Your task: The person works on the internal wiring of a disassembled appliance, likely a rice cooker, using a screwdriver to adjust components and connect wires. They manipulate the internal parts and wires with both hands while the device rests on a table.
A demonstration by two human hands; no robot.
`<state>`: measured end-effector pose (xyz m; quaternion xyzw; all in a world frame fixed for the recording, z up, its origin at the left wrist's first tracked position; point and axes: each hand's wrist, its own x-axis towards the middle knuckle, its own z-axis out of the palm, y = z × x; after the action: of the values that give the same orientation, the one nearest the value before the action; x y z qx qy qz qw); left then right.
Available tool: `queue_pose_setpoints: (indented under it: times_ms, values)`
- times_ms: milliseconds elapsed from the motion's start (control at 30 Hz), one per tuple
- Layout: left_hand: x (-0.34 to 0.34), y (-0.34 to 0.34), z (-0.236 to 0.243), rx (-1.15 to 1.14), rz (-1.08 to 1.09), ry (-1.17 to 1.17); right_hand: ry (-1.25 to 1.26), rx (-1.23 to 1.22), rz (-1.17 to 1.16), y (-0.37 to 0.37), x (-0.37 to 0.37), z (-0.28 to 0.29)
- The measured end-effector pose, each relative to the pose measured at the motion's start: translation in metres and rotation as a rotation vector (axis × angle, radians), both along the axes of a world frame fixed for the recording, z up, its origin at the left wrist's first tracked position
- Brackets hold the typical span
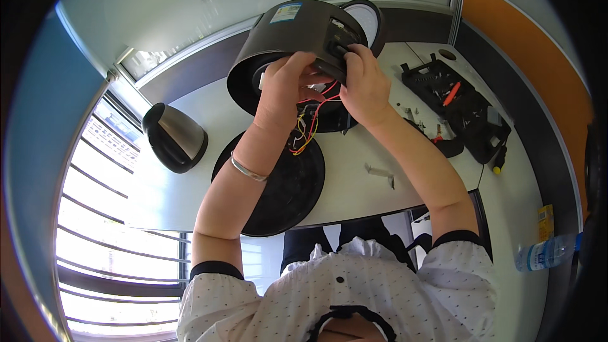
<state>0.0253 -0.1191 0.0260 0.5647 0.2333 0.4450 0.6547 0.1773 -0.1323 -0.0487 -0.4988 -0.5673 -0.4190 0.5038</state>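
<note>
A dark cylindrical appliance body (273, 35) with a pale label is tilted at the back of the table, its underside toward me. My left hand (294, 82) is closed at its lower opening, fingertips partly hidden inside. My right hand (364, 85) grips the right side near a recessed panel (339, 31). Red, yellow and white wires (310, 130) hang between my hands down toward a round black base (288, 193), which is partly under my left forearm. A round lid with a pale inner face (364, 19) shows behind the body.
A steel kettle (180, 136) stands left. An open black toolkit (475, 120) lies right, with small parts and a yellow-tipped screwdriver (499, 159). A metal bracket (383, 174) lies on the white table (351, 196). A water bottle (544, 253) is at lower right. Partitions bound the back and right.
</note>
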Motion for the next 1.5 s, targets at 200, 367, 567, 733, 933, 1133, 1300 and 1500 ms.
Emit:
queue_pose_setpoints:
  times_ms: [200,367,567,733,933,1133,1300,1500]
  values:
    - [0.008,0.004,0.003,-0.012,0.042,0.052,-0.018,0.027,0.019,0.001,0.001,0.001]
    - [0.012,0.005,0.003,-0.01,0.075,0.016,-0.015,0.04,0.022,0.003,0.004,0.0]
    - [0.014,0.003,0.0,-0.005,0.008,-0.093,0.004,0.024,0.034,0.0,0.005,0.0]
    - [0.015,0.01,-0.004,-0.022,0.011,-0.147,0.034,-0.053,0.12,-0.008,0.003,0.002]
    - [0.013,0.013,-0.003,-0.016,-0.015,-0.153,0.092,0.015,0.286,-0.007,0.012,-0.005]
    - [0.01,0.021,-0.007,-0.028,-0.01,-0.187,-0.093,-0.015,0.128,-0.018,0.001,0.01]
    - [0.016,0.014,-0.007,-0.033,0.087,-0.087,-0.195,-0.183,-0.126,-0.026,-0.006,0.024]
    - [0.023,0.018,-0.004,-0.134,0.124,-0.076,-0.348,-0.196,-0.406,-0.016,-0.011,0.031]
